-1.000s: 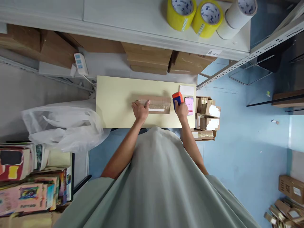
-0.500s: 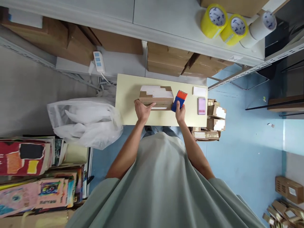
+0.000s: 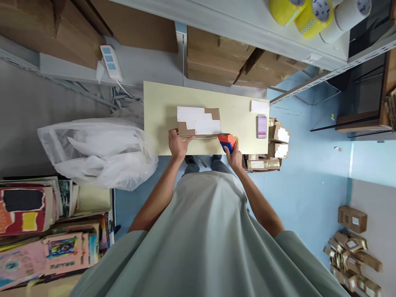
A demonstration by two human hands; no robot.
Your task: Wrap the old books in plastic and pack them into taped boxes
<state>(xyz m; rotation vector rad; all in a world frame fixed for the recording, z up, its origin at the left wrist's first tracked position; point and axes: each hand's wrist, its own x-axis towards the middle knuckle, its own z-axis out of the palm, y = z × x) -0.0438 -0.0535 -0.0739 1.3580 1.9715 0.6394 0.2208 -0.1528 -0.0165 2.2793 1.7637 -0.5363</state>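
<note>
A long cardboard box (image 3: 183, 130) with white paper labels on its upper face lies on the pale yellow table (image 3: 161, 97). My left hand (image 3: 178, 144) grips the box's near left corner, its thumb along the front side. In my right hand (image 3: 234, 157) is an orange and blue tape dispenser (image 3: 227, 141), held at the box's near right corner. A bit of yellow shows behind the dispenser. From this angle I cannot tell whether the dispenser touches the box.
A phone (image 3: 261, 126) and a white card (image 3: 259, 107) lie at the table's right end. Beyond it stands a carton of small boxes (image 3: 262, 165). A plastic bag (image 3: 99, 152) bulges at the left. Yellow tape rolls (image 3: 312, 18) sit on the shelf (image 3: 247, 29) above.
The box has been turned so its labelled face is now up. My right hand has brought the tape dispenser down and toward me, to the box's near right corner. The camera view has shifted.
</note>
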